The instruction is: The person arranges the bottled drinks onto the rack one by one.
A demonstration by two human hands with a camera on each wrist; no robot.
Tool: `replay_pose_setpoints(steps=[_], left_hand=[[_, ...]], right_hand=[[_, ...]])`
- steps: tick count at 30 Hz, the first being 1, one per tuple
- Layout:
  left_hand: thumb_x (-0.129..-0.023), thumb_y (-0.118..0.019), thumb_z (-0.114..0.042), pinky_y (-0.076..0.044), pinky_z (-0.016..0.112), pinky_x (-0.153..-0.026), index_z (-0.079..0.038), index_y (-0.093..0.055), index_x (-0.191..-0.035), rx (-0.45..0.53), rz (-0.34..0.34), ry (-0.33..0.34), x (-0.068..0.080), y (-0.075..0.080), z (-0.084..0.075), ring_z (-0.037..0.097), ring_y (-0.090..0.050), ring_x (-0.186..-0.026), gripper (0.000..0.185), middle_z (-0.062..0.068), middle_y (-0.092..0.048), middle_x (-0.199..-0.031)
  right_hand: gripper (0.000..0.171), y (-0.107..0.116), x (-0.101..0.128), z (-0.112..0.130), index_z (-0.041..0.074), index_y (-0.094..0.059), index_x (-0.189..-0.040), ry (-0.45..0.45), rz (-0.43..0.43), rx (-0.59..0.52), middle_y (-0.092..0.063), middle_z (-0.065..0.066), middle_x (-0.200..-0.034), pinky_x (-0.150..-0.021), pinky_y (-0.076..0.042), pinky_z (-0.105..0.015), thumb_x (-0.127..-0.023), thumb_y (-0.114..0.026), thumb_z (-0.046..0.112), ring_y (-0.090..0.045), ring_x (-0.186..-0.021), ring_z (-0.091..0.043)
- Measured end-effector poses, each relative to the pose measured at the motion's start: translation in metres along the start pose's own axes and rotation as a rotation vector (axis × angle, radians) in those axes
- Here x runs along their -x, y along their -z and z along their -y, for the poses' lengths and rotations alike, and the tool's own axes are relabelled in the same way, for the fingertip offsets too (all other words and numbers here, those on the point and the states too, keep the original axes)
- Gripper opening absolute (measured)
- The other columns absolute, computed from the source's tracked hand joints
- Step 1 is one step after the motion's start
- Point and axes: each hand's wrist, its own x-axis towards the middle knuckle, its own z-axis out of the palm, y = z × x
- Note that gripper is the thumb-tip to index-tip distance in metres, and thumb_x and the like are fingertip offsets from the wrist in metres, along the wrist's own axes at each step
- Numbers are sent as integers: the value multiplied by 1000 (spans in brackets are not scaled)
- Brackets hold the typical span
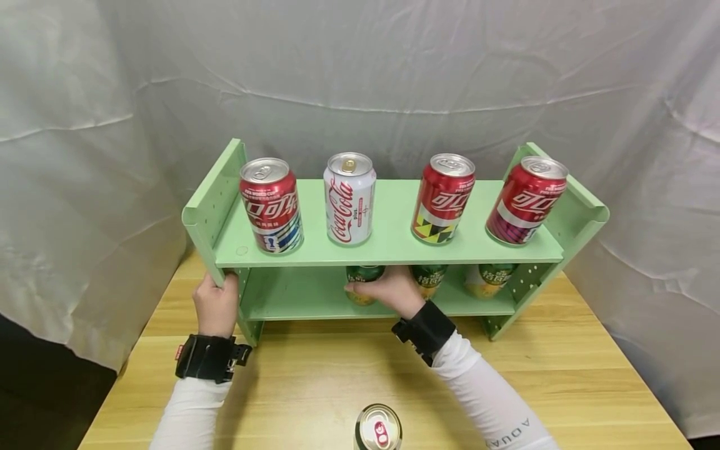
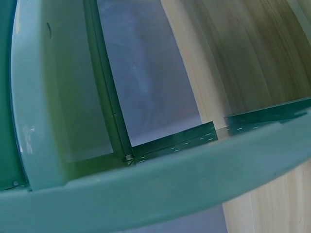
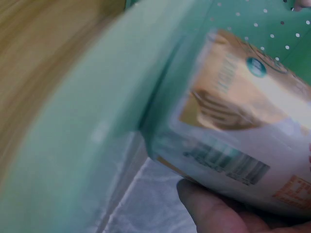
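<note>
1. Nearest the viewer, a lone can (image 1: 378,429) stands upright on the wooden table (image 1: 315,387), well apart from both hands and not yet on the rack.
2. The left hand (image 1: 216,304) grips the front edge of the left side panel of the green shelf rack (image 1: 388,253), fingers curled round the panel; judged from this, it steadies the rack. The left wrist view shows only the rack's frame (image 2: 146,189) and the tabletop, not the fingers.
3. The right hand (image 1: 388,290) reaches into the lower tier and is wrapped round a green-and-gold can (image 1: 364,282), thumb at the can's left side. In the right wrist view a finger (image 3: 214,213) lies under this can (image 3: 238,141), which sits tilted just beside the shelf edge; the picture is blurred, so whether the can rests on the lower board cannot be told.
4. Further right on the lower tier stand two more cans of the same kind (image 1: 429,279) (image 1: 488,279), near one another.
5. On the upper tier, farthest back, four cola cans stand upright in a row: red (image 1: 272,205), white (image 1: 349,198), red (image 1: 443,198), red (image 1: 526,199).
6. Progress, as a judgement: the upper row looks complete; the lower row has three cans including the one in hand, and one can remains on the table.
</note>
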Motion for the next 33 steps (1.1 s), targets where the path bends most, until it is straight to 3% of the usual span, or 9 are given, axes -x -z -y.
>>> replay_pose_setpoints(steps=[12, 19, 29, 33], left_hand=[[-84, -51, -3, -28, 21, -51, 0, -49, -73, 2, 2, 1, 0, 0, -1, 20, -38, -54, 12, 9, -40, -57], [-84, -50, -1, -27, 21, -49, 0, -48, -72, 1, 3, -3, 0, 0, 0, 15, -35, -50, 12, 4, -36, -54], [-85, -50, -2, -27, 21, -50, 0, -49, -74, -1, 10, 19, 0, 1, 0, 14, -35, -50, 11, 4, -36, -55], [-84, -50, -2, -28, 20, -49, 0, -49, -74, -3, 11, 18, -1, 1, 0, 13, -36, -50, 10, 5, -38, -55]], right_hand=[[89, 0, 2, 2, -1, -35, -137, -27, 5, 44, -45, -19, -138, -109, -29, -41, -63, -84, 1, -40, -130, -31], [92, 0, 1, -33, 9, -37, -139, 29, -20, 116, -45, -8, -141, -107, -32, -36, -63, -88, 18, -40, -131, -21], [88, 6, 18, -24, 8, -41, -137, 35, -74, 213, -51, -7, -136, -105, -35, -32, -63, -88, 24, -45, -128, -18], [93, 9, 31, -19, 6, -33, -140, 58, -73, 167, -46, -11, -139, -105, -36, -39, -64, -87, 17, -43, -130, -23]])
